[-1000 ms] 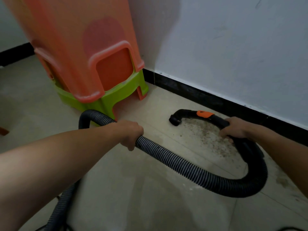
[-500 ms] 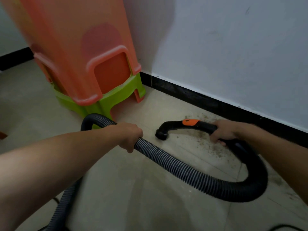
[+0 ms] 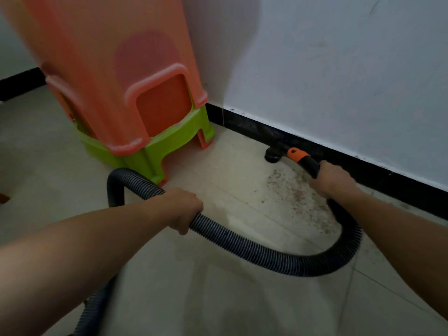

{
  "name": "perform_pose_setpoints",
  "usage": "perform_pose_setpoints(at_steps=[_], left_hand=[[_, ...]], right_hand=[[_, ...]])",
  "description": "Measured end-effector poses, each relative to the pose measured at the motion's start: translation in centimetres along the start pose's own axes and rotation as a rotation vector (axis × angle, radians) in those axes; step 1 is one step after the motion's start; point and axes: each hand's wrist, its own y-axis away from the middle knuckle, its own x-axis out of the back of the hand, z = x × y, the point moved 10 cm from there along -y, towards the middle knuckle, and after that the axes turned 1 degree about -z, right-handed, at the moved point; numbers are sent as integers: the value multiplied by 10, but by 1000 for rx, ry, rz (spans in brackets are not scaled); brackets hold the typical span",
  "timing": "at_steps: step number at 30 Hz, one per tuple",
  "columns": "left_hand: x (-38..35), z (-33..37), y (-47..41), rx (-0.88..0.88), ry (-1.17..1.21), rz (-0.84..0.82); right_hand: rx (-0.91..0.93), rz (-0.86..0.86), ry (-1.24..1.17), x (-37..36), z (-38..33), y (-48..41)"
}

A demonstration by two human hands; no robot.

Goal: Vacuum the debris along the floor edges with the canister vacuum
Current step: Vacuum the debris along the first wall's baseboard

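Far left, in the corner: a stack of orange stools (image 3: 126, 93) nested on a green stool (image 3: 155, 151), tucked against the wall (image 3: 339, 81), probably to free the floor (image 3: 218, 299) for cleaning. Just in front of the green stool, rising in a loop off the tiles and trailing back toward the lower left edge: the ribbed hose (image 3: 242, 246) of the vacuum, with no sight of the canister itself. Next, clamped round that hose at mid-length, fingers and thumb fully wrapped: the left hand (image 3: 184, 209), seemingly lifting the slack to keep it out of the dirt and to feed length forward. Further right, scattered over pale tile between hose and wall: the debris (image 3: 298, 192), a speckled brown patch, not yet picked up. Beyond its upper edge, set mouth-down at the joint of tile and black baseboard (image 3: 388, 180): the nozzle (image 3: 272, 155), an orange collar (image 3: 297, 154) just behind. Kept low and pointed leftward, apparently to work the edge seam first. Rightmost, closed round the black handle tube (image 3: 312, 167) behind the collar, fingers curled under and hidden past the knuckles: the right hand (image 3: 334, 181), steering. Judged mid-task, with most of the patch left to collect.
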Motion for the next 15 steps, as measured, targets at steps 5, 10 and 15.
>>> perform_pose_setpoints(at_steps=[5,10,15], left_hand=[[-5,2,-35,-10,6,34],[-1,45,-91,-142,55,42],[28,101,-138,-282,49,93]], right_hand=[[-42,23,12,-9,23,6],[-88,44,52,-13,66,30],[-148,95,129,-4,110,52]])
